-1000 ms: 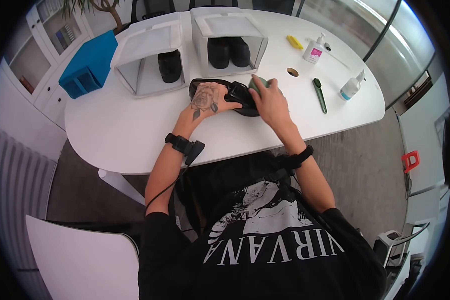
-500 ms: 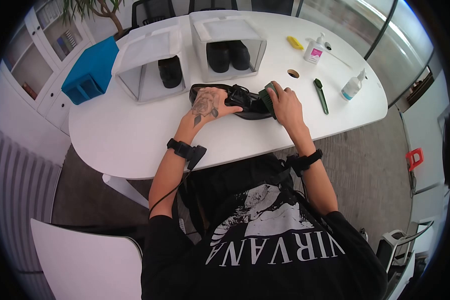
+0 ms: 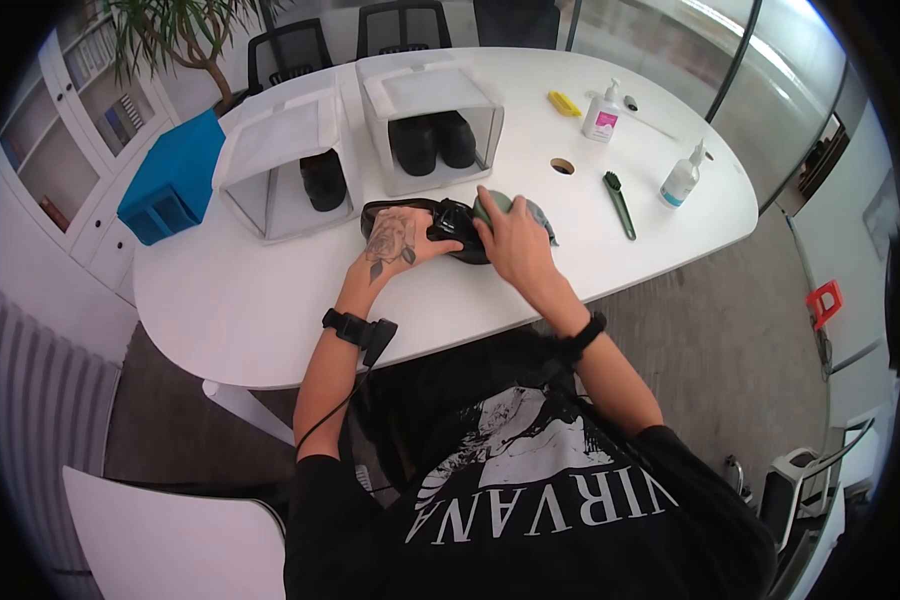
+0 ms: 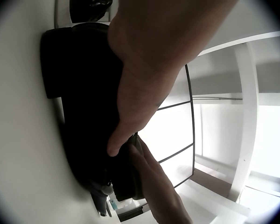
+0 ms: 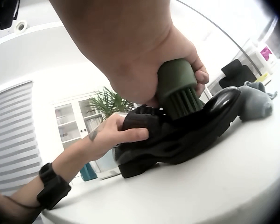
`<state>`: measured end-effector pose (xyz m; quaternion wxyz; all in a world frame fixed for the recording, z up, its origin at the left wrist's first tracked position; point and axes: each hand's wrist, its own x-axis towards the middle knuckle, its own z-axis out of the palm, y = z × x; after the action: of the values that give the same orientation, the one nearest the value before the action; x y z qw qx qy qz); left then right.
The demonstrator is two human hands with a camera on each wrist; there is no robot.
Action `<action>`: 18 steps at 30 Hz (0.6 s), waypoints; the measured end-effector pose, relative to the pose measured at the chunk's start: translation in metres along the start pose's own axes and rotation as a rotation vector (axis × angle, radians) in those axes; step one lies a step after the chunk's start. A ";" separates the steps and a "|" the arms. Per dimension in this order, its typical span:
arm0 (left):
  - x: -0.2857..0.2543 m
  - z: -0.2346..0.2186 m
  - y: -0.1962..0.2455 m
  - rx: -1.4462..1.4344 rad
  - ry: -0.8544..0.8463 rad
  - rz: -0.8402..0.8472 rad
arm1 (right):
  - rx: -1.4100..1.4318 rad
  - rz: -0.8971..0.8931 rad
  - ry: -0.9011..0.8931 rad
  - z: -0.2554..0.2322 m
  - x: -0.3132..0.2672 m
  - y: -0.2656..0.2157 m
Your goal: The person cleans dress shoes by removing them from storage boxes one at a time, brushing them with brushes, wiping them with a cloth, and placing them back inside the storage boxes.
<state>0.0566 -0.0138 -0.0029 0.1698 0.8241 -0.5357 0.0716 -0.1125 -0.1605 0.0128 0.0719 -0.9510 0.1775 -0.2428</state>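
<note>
A glossy black lace-up shoe stands sole down on the white table. My left hand grips its heel end, the thumb along the near side and the other fingers hidden behind the upper. My right hand holds a green scrub brush by its rounded back. In the right wrist view the bristles press on the upper, between laces and toe. Beyond the toe lies a crumpled grey-green cloth. The left wrist view shows the shoe as a dark shape under the left hand.
Behind the shoe stand two white boxes with clear fronts, one with a black shoe inside, the other with two. A teal box is at left. To the right lie a long-handled green brush, a spray bottle, a pump bottle and a yellow item.
My right hand swept the brush out toward the toe, then back toward the laces. My left hand keeps its hold on the shoe. The head view has tilted up a little.
</note>
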 end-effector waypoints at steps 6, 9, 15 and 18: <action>-0.003 0.000 0.001 -0.083 0.091 0.042 | -0.035 0.003 -0.007 0.000 -0.007 0.004; -0.005 0.001 0.002 -0.029 0.062 0.028 | -0.089 -0.053 0.006 0.021 0.028 0.011; -0.003 -0.005 0.003 -0.089 -0.002 -0.027 | -0.072 -0.079 -0.044 0.026 0.043 0.013; -0.003 -0.006 0.002 -0.055 0.016 -0.007 | -0.053 0.009 -0.102 -0.005 0.007 0.008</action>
<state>0.0539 -0.0098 0.0019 0.1969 0.8202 -0.5334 0.0631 -0.1114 -0.1712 0.0186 0.0567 -0.9629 0.1841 -0.1890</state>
